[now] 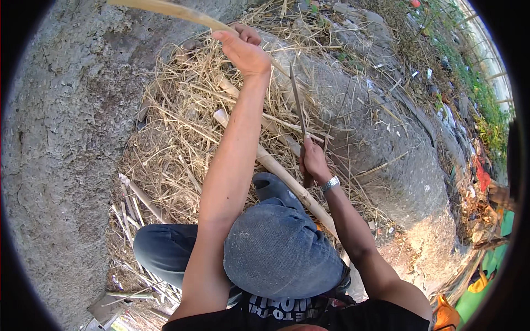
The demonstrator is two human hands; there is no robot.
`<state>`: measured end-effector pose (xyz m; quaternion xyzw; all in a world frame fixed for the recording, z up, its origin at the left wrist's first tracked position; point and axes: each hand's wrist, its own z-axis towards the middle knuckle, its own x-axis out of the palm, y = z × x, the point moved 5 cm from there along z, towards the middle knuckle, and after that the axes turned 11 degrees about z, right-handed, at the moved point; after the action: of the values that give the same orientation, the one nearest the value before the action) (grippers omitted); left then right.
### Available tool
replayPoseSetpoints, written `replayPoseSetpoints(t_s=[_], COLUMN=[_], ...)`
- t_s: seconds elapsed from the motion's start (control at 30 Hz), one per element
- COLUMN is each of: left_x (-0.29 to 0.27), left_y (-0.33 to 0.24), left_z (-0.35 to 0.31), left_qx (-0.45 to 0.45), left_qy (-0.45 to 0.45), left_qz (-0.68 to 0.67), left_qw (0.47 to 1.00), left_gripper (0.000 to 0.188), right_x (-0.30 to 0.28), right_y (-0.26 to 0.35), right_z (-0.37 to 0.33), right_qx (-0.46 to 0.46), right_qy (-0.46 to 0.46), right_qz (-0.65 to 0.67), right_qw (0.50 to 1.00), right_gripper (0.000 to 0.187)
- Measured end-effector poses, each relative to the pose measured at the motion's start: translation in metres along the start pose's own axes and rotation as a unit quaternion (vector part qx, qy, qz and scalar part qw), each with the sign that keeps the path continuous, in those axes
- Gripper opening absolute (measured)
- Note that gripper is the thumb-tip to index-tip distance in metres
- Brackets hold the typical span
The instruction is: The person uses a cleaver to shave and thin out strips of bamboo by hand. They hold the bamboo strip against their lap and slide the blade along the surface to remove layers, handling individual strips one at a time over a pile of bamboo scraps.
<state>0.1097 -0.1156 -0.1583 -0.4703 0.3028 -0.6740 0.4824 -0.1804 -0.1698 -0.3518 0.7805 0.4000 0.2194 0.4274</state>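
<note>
My left hand [244, 53], at the far end of my outstretched arm, is closed around a long pale bamboo strip [171, 9]. The strip runs off past the upper left edge. Lower and to the right, my right hand [316, 160] grips a long narrow knife [298, 102] by its handle. Its blade points away from me, with the tip a short way right of my left wrist. A bamboo pole [301, 192] lies slantwise beside my right hand and my shoe, partly hidden behind my left forearm.
Dry shavings [182, 121] cover the ground ahead of my knees. A rough concrete wall [61, 138] rises on the left, and a large grey rock [381, 127] lies on the right. More cut sticks [142, 196] lie by my left knee. Litter and green plants [469, 77] line the far right.
</note>
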Motion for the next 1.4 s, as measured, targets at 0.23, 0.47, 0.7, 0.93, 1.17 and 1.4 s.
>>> replayPoseSetpoints(t_s=[0.23,0.47,0.7,0.93,1.17,1.4], left_x=[-0.017,-0.015,-0.03,-0.033,-0.027,-0.031], left_y=[-0.007,-0.002,0.004,-0.002,0.015,0.016], left_z=[0.001,0.002,-0.01,0.008,0.007,0.005], left_qx=[-0.009,-0.013,-0.034,0.006,-0.022,-0.066], left_qy=[-0.047,-0.044,-0.052,-0.048,-0.033,-0.057], left_qz=[0.034,0.003,0.004,0.029,-0.069,-0.071], left_qw=[0.998,0.999,0.998,0.998,0.997,0.994], left_gripper=[0.08,0.079,0.077,0.078,0.076,0.072], right_x=[-0.005,-0.003,-0.011,0.01,-0.004,-0.011], right_y=[0.06,0.017,0.013,0.117,-0.008,0.029], right_z=[-0.018,0.011,0.013,-0.031,0.032,0.01], right_qx=[0.041,-0.119,0.272,-0.103,-0.089,0.264], right_qy=[0.01,-0.026,0.129,0.039,-0.031,0.191], right_qz=[0.026,-0.11,0.265,0.161,-0.136,0.371], right_qw=[0.999,0.986,0.916,0.981,0.986,0.87], right_gripper=[0.062,0.062,0.061,0.061,0.065,0.061])
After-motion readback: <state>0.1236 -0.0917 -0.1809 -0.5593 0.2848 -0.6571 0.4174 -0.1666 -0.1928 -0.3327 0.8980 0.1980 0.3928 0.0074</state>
